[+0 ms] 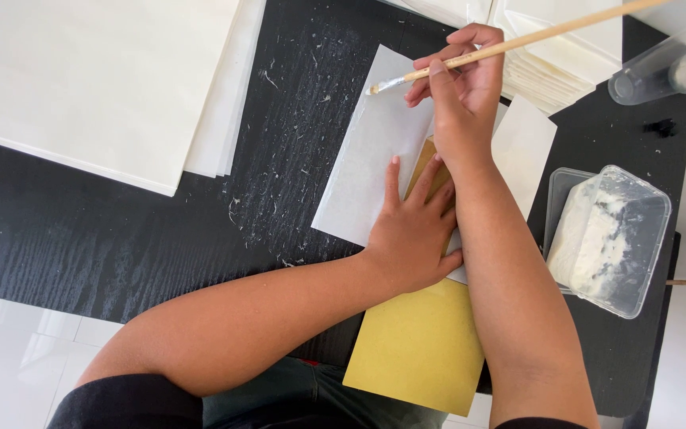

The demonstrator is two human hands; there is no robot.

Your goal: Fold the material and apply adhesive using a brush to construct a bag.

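The right hand (460, 95) holds a thin wooden brush (510, 46) in closed fingers, its bristles touching the white paper sheet (371, 151). The left hand (413, 230) lies flat with fingers spread, pressing on this sheet and on the yellow cardboard (418, 345) under it. To the right stands a clear plastic box (613, 238) with white paste. A stack of white sheets (97, 79) lies far left on the black table (81, 230).

Left hand (410, 230) flat, fingers spread, right hand (462, 87) pinched closed, forearms crossing, both arms bare
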